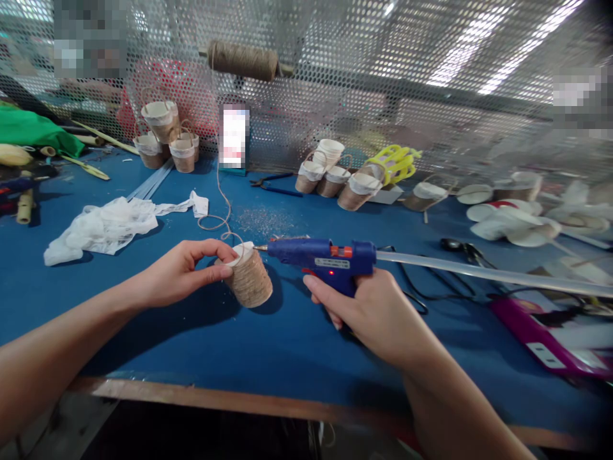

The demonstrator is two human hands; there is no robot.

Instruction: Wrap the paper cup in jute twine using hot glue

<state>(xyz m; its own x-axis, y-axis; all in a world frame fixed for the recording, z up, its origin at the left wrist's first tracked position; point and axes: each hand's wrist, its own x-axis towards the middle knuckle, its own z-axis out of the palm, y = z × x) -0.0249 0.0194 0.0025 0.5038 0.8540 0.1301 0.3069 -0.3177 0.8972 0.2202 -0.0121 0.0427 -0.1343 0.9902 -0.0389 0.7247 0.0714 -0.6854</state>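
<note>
A small paper cup (249, 281) wrapped in brown twine tilts over the blue table. My left hand (191, 271) pinches its white rim between thumb and fingers. In my right hand (368, 310) is a blue hot glue gun (306, 252) with a small red light lit on its side. Its metal nozzle points left and meets or nearly meets the cup's rim. A long clear glue stick (460, 267) runs out of the gun's back to the right. From the cup, a loose strand of twine (223, 198) loops up toward a spool (243, 61).
Finished-looking twine cups (184, 155) stand at the back left, others (355, 190) at the back centre. White lace fabric (105, 227) lies left. Blue-handled pliers (282, 190) and a phone (234, 137) are behind. A purple case (541, 338) and black cables (416, 287) lie right.
</note>
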